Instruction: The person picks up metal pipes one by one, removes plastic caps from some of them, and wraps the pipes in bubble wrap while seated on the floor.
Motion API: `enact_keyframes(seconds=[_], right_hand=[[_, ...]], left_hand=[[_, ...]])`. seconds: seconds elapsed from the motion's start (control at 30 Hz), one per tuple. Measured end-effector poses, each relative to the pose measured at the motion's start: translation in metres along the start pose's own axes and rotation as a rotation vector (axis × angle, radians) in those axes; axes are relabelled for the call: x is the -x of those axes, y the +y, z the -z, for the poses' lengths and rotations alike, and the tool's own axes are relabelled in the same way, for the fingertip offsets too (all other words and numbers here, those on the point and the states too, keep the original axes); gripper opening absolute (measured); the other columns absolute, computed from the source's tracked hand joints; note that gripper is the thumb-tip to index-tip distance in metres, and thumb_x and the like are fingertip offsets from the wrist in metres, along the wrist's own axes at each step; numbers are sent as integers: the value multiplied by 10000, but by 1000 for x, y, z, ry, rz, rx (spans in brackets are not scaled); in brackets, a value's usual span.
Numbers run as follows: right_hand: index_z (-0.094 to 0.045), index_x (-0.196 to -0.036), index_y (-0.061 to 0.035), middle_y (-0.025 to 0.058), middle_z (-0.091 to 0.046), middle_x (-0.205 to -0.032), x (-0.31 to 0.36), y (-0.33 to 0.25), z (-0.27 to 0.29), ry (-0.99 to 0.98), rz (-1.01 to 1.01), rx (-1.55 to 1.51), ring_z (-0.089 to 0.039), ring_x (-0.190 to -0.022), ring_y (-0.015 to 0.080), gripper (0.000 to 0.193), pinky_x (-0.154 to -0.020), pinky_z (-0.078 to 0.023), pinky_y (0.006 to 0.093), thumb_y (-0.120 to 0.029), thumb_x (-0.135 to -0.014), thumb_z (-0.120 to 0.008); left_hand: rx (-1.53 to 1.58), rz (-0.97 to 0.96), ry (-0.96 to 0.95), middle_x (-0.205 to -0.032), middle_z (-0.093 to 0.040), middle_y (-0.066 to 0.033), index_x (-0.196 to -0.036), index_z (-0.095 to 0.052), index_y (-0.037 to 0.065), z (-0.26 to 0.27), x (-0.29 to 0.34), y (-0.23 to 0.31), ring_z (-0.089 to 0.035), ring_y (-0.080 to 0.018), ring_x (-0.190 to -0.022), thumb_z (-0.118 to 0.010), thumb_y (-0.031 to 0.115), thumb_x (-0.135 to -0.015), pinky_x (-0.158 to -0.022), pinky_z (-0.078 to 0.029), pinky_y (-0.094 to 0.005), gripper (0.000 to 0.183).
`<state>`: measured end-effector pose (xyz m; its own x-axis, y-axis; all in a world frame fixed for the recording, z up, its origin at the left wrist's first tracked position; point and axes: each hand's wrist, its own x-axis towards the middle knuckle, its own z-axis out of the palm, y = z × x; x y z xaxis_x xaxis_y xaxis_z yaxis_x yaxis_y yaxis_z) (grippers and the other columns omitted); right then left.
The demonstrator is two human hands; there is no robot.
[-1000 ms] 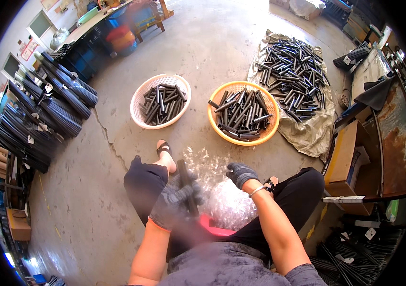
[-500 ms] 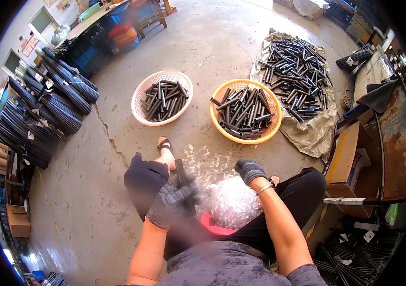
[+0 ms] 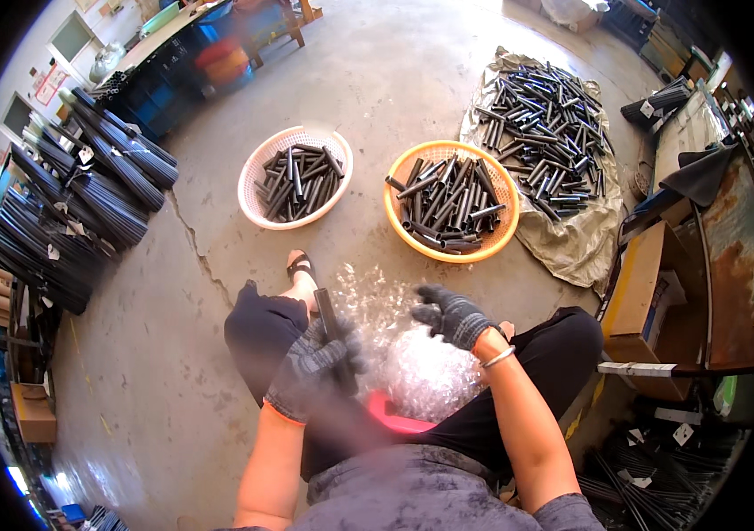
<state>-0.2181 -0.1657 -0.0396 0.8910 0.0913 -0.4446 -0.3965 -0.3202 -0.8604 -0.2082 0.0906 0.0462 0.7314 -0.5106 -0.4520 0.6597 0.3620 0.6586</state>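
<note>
My left hand (image 3: 310, 365), in a grey knit glove, is wrapped round a short black tube (image 3: 327, 314) that stands nearly upright in front of my left knee. My right hand (image 3: 453, 317), gloved the same way, hovers above a heap of shiny clear plastic pieces (image 3: 430, 376), its fingers stretched out to the left and apart. I see nothing held in it. The heap sits between my thighs, in or on something pink (image 3: 392, 416), mostly covered. More clear pieces lie scattered beyond it.
Ahead on the floor stand a pale pink basket (image 3: 248, 196) and an orange basket (image 3: 509, 226), both holding black tubes. A tarp (image 3: 562, 252) bears a large tube pile (image 3: 549, 133). Long tube bundles (image 3: 85, 190) stand left; a cardboard box (image 3: 638, 288) is at right.
My right hand has moved a little left toward the tube, and its curled fingers have spread. The left hand still grips the tube, shifted slightly left in view.
</note>
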Motion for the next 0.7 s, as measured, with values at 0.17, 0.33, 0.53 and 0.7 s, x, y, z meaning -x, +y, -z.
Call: enact_keyframes(seconds=[0.17, 0.33, 0.53, 0.7], right_hand=[[-529, -1223, -95, 35, -644, -988, 25, -44, -32, -342, 430, -243, -591, -704, 122, 335, -593, -476, 246, -195, -905, -558], [-575, -1147, -81, 62, -655, -988, -39, 55, 5, 123, -29, 552, -630, -853, 179, 309, -627, -490, 268, -237, -886, -520], [-462, -1276, -67, 107, -557, -1184, 22, -40, -20, -277, 352, -121, -609, -929, 191, 436, -753, -493, 302, -47, -853, -566], [-662, -930, -30, 203, -643, -916, -30, 55, -6, 183, 85, 578, -634, -866, 336, 241, -757, -491, 404, -241, -849, -576]], left_hand=[[-24, 46, -92, -891, -569, -68, -1117, -511, 39, -19, -8, 4, -567, -210, -833, -627, 74, -826, -765, -495, -393, 315], [-87, 11, -45, -897, -577, -71, -1113, -518, 36, -9, -3, 5, -574, -220, -849, -617, 67, -832, -764, -505, -394, 300], [-171, 79, -37, -904, -583, -87, -1121, -511, 17, -32, -7, 7, -577, -214, -845, -614, 58, -832, -790, -497, -388, 310], [-82, 42, -35, -903, -590, -86, -1134, -509, 17, -13, 1, 2, -588, -224, -843, -616, 67, -832, -786, -508, -383, 324]])
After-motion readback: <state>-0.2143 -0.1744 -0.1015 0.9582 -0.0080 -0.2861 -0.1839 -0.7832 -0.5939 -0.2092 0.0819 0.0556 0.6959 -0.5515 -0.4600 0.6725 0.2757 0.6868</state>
